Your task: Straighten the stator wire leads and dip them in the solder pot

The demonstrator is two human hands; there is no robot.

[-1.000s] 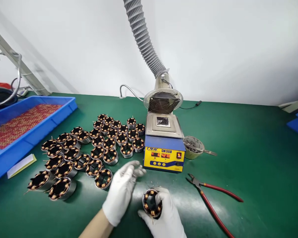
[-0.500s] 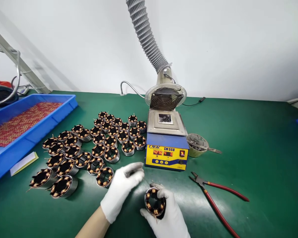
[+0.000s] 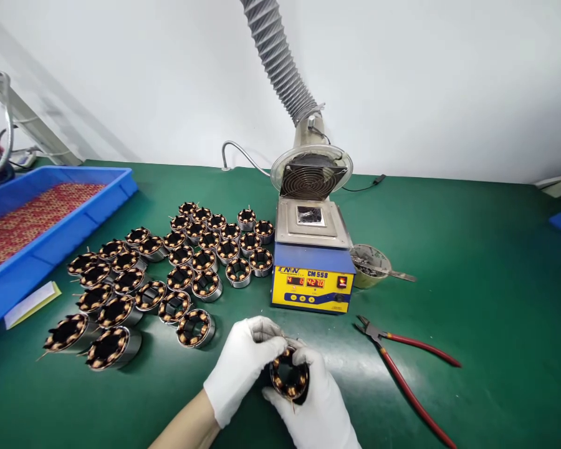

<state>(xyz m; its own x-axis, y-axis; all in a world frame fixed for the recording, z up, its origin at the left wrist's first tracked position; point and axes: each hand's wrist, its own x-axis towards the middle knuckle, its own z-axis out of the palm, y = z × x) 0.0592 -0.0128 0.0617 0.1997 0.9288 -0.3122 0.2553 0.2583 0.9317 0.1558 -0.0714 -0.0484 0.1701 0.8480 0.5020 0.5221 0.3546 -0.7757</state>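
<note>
At the near edge of the green table (image 3: 472, 262), the gloved right hand (image 3: 320, 408) grips a stator (image 3: 288, 377) from below, its opening facing up, while the left hand (image 3: 240, 368) pinches its fingertips together at the stator's far-left rim. Just beyond stands the solder pot (image 3: 312, 259). Rows of stators (image 3: 168, 268) lie to the left, red cutters (image 3: 402, 365) to the right.

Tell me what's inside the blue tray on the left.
The blue tray holds a dense, flat layer of small reddish and yellowish pieces, too small to identify. Its floor is covered by them, and the tray's left part runs out of frame.
</note>
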